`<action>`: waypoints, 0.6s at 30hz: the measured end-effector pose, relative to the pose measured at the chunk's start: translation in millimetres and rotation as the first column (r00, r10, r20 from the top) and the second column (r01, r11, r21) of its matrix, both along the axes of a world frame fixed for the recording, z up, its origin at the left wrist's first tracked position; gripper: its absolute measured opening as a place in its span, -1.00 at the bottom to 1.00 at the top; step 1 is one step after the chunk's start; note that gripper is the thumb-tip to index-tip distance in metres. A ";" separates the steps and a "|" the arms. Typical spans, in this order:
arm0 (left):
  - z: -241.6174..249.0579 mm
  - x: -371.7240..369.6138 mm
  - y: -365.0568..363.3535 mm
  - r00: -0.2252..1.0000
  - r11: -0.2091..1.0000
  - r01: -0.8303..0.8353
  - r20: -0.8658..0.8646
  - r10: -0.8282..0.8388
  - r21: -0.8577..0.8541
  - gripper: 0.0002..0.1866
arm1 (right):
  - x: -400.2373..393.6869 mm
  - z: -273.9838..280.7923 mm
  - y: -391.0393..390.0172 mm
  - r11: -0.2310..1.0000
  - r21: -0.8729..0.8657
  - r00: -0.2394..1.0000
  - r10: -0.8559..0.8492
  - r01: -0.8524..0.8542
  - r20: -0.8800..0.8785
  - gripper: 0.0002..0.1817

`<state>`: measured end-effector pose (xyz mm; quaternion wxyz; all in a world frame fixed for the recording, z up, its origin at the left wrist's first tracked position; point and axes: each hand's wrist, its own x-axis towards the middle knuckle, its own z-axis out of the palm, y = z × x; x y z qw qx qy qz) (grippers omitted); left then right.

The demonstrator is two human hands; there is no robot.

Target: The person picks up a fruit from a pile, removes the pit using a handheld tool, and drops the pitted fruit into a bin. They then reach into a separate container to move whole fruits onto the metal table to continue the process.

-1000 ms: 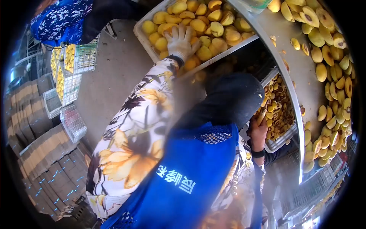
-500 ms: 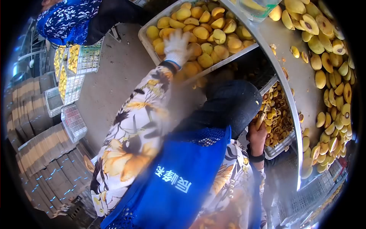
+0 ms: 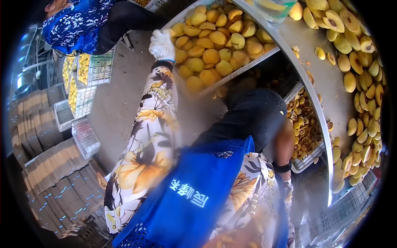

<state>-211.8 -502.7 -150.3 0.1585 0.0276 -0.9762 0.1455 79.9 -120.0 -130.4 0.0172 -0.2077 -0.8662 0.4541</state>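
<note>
My left hand (image 3: 162, 45), in a white knit glove, is at the left corner of a pale plastic crate (image 3: 188, 11). Its fingers are bent and look wrapped over the rim. Inside the crate lie many yellow-orange fruits (image 3: 217, 37), apricot- or peach-like, some with greenish skin. My right hand (image 3: 284, 142) is bare and smeared by motion, beside my right knee. Its fingers cannot be made out, nor whether it holds anything. Just beyond it sits a second crate (image 3: 308, 159) of brownish-yellow fruit scraps (image 3: 304, 124).
A metal table (image 3: 320, 82) with a curved raised edge carries halved fruits (image 3: 364, 103) and a clear container (image 3: 273, 10). Another person (image 3: 78, 25) in blue sits at upper left near fruit-filled crates (image 3: 84, 78). Stacked flat cardboard (image 3: 53, 177) stands at left.
My left hand has moved left, off the fruit in the crate to its corner. My right hand has shifted a little and blurred; the small yellowish object seen in it earlier is no longer visible.
</note>
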 end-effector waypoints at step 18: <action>-108.6 -19.5 -75.3 0.962 0.985 -0.162 0.233 0.142 0.065 -0.32 | 1.2 -20.9 7.9 0.978 -0.128 0.922 -0.105 0.163 0.372 -0.76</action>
